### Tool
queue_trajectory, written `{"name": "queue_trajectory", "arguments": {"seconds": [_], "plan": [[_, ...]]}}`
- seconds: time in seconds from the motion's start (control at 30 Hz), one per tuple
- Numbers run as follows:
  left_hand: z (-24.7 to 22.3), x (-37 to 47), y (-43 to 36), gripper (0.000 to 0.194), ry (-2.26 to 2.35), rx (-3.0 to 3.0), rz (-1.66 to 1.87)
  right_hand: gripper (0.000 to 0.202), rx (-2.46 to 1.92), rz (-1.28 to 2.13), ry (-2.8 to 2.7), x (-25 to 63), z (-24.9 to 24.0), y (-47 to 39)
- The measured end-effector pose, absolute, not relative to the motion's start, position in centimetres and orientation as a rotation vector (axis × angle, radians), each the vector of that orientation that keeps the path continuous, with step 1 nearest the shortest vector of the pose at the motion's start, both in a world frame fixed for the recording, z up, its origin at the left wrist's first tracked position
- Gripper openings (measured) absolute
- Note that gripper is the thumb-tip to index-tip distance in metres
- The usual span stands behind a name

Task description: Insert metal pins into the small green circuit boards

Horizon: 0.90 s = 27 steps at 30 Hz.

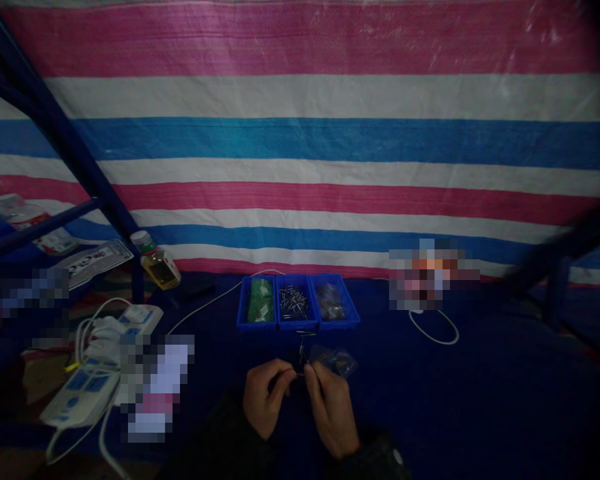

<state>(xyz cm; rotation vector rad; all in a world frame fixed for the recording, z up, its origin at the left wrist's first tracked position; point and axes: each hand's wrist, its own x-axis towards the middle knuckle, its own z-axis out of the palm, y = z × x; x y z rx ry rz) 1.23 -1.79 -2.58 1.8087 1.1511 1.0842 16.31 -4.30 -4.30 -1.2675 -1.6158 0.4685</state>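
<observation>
My left hand [269, 397] is closed in a pinch at the near middle of the dark blue table, on a small thin piece that I cannot make out. Close beside it on the right, my right hand [331, 407] also pinches something too small to name. Small metal pieces [303, 343] lie just beyond the fingertips. Clear plastic bags [343, 362] rest behind my right hand. Farther back stand three joined blue bins: the left one holds green packets [261, 300], the middle one metal pins [293, 303], the right one clear bags [330, 302].
On the left are a white power strip [83, 393] with plugs and cables, and a bottle [157, 263] of yellow liquid. A white cable loop [436, 339] lies at the right. Striped sheeting [300, 140] hangs behind, between dark blue frame bars [70, 147].
</observation>
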Motion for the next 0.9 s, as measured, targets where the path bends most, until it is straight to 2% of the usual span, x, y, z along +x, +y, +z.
{"name": "queue_trajectory", "arguments": {"seconds": [0.2, 0.43, 0.6, 0.7, 0.9], "plan": [[-2.4, 1.3, -2.0, 0.031, 1.163, 1.792, 1.090, 0.037, -1.267, 0.471, -1.571, 16.8, -3.5, -4.2], [-2.5, 0.8, -1.6, 0.032, 1.295, 1.682, 1.132, 0.020, -1.134, 0.534, -1.696, 18.5, -1.6, -2.4], [-2.6, 0.7, -1.2, 0.033, 1.347, 1.600, 1.175, 0.017, -1.210, 0.282, -1.603, 19.2, 0.3, 2.0], [-2.7, 0.8, -1.2, 0.032, 1.321, 1.612, 1.173, 0.022, -1.293, 0.157, -1.663, 19.5, 0.9, 4.2], [-2.8, 0.9, -0.9, 0.031, 1.403, 1.592, 1.142, 0.021, -1.359, 0.125, -1.660, 20.9, -1.4, 2.4]]}}
